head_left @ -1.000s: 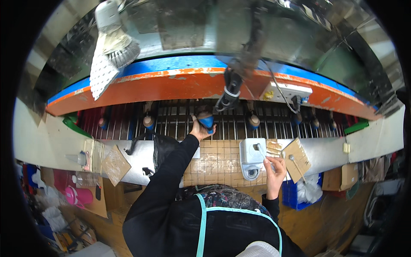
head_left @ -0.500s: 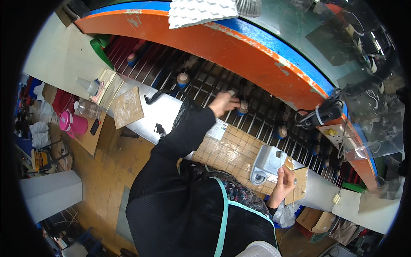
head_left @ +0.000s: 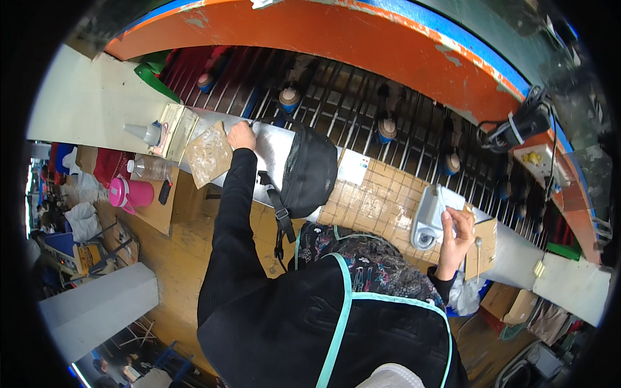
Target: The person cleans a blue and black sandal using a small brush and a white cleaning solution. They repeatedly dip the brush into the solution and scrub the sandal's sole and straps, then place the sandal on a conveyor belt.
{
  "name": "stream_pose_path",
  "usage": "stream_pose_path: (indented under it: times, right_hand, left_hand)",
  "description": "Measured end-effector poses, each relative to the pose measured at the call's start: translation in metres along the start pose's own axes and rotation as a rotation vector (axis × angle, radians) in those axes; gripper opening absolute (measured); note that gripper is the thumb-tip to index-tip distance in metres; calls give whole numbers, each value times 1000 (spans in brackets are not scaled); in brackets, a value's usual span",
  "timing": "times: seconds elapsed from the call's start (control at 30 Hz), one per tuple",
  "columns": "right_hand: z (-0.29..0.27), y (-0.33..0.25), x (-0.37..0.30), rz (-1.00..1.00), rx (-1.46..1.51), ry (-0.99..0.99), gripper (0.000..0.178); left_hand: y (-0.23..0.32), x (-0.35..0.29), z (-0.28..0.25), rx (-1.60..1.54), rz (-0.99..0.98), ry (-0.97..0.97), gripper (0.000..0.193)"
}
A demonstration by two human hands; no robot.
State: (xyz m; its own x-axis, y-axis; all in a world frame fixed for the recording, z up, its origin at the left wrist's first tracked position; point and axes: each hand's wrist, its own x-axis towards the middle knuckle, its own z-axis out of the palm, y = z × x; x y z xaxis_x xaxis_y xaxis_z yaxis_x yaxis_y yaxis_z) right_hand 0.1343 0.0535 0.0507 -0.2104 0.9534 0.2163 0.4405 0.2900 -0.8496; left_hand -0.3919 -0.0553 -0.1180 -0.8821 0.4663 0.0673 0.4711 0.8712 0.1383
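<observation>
My left hand (head_left: 242,136) is closed at the end of a black strap (head_left: 266,121), beside a flat piece of cardboard (head_left: 209,155). The fingers are partly hidden behind the knuckles. The strap leads toward a black mesh bag (head_left: 312,173), which sits on the metal ledge with a buckled strap (head_left: 281,212) hanging down in front. My right hand (head_left: 457,234) is raised over a grey plastic holder (head_left: 425,223) with a round cup. Its thumb and fingertips pinch a thin pale stick (head_left: 442,197), hard to make out.
Behind the ledge runs a rack of metal bars (head_left: 336,110) with several blue-based knobs (head_left: 387,131) under an orange panel (head_left: 291,35). A brush-like tool (head_left: 479,249) lies on cardboard at right. A pink jug (head_left: 132,194) and clear bottle (head_left: 149,169) stand at left.
My left hand has moved left, from the bars to the strap by the cardboard. The black mesh bag, mostly hidden by my arm before, now shows. My right hand stays by the holder.
</observation>
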Motion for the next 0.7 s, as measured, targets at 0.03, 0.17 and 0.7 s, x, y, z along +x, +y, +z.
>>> stream_pose_path:
  times: [0.03, 0.17, 0.7]
  right_hand:
    - [0, 0, -2, -1, 1, 5, 15]
    - [-3, 2, -9, 0, 9, 27, 15]
    - [-8, 1, -37, -18, 46, -7, 13]
  left_hand:
    - [0, -7, -14, -9, 43, 35, 13]
    - [-4, -54, -94, -139, 204, 115, 18]
    - [-99, -187, -19, 4, -221, -734, 28]
